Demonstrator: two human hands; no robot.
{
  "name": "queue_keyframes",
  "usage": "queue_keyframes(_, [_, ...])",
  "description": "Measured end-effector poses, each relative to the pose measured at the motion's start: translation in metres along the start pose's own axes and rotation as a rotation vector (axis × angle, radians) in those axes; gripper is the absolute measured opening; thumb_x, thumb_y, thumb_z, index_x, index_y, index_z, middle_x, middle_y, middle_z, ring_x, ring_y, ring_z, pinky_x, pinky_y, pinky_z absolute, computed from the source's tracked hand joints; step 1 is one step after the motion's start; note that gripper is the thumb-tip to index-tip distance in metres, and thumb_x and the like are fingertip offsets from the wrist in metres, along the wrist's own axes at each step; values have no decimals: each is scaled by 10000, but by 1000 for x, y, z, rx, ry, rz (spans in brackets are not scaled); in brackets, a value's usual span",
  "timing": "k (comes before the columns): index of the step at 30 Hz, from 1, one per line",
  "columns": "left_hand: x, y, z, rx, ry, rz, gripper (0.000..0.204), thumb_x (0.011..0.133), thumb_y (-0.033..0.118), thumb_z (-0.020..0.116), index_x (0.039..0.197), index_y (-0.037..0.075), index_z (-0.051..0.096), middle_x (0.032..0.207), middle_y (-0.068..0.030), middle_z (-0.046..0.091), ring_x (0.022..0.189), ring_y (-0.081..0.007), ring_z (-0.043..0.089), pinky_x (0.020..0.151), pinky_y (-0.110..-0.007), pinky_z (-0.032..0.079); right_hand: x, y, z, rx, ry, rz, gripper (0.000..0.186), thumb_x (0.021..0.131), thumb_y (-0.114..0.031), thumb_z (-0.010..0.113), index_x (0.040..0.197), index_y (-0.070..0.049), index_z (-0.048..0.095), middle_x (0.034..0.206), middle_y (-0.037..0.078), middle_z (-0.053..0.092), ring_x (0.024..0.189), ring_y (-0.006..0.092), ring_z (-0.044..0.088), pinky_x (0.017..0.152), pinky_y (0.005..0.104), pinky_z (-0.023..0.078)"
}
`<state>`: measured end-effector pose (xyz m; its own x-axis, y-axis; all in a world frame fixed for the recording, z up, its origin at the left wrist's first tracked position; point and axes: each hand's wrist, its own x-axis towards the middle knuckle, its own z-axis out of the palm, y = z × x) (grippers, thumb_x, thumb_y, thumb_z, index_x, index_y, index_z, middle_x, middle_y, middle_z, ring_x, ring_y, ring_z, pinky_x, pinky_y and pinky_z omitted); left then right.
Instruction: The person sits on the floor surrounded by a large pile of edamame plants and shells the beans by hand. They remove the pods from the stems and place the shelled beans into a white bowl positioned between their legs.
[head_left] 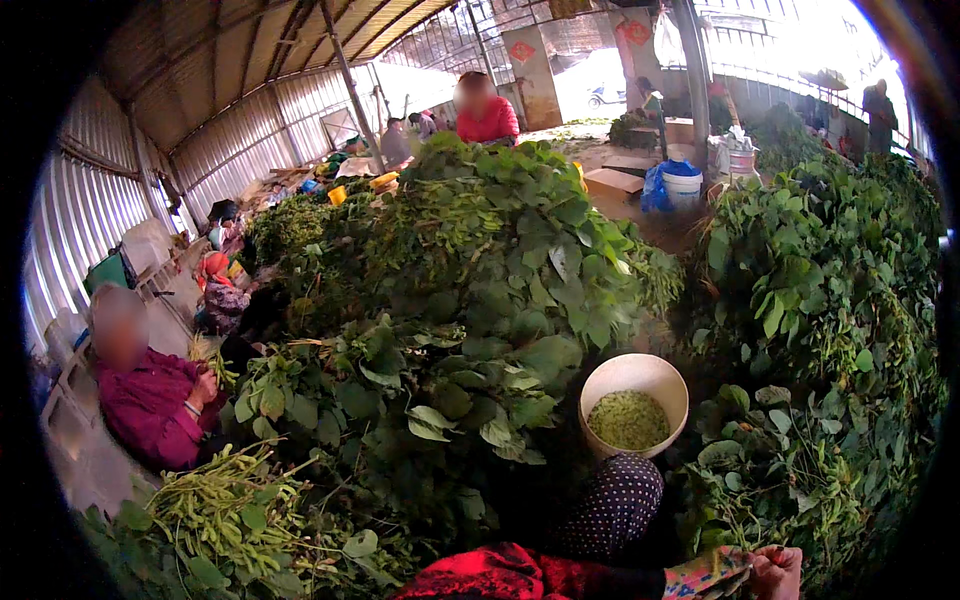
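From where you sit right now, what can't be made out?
All in the head view:
The wearer's visible hand, lower right: cut off by the lower edge, so what it grips is unclear.
Depth of the green contents in the white bucket: hidden by their top layer.
Lower body of the person in bright red: behind the leafy pile.
Distant vehicle: too small.

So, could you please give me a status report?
Bare hand lower right, grip contents unclear. Round cream plastic bucket holding pale-green beans. Dark polka-dotted knee before it.
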<state>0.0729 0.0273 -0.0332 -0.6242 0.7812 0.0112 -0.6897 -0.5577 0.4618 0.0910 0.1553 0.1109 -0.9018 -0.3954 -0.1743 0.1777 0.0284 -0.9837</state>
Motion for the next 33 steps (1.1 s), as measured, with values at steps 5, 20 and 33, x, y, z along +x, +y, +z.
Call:
queue_keyframes(5, [2,3,5,27,29,-41,354,812,322,486,1002,24,510,851,-73,552,710,-150,538,556,-257,432,-7,-17,6,-261,182,-85,248,791,-274,559,750,-29,553,554,-22,419,482,66,350,438,220,288])
queue_keyframes(20, [-4,13,14,60,69,-6,326,798,276,480,1010,30,501,868,-76,541,725,-158,531,568,-264,436,-24,0,-41,-393,-145,207,516,836,-442,409,1153,-36,432,1155,133,449,995,237,484,841,389,394])
queue_keyframes(33, [-15,26,17,48,100,43,308,785,237,475,1017,34,494,883,-79,533,739,-165,526,579,-269,439,-12,48,-68,41,-82,-24,546,819,-464,417,1183,-59,390,1146,118,438,1033,269,450,848,428,404])
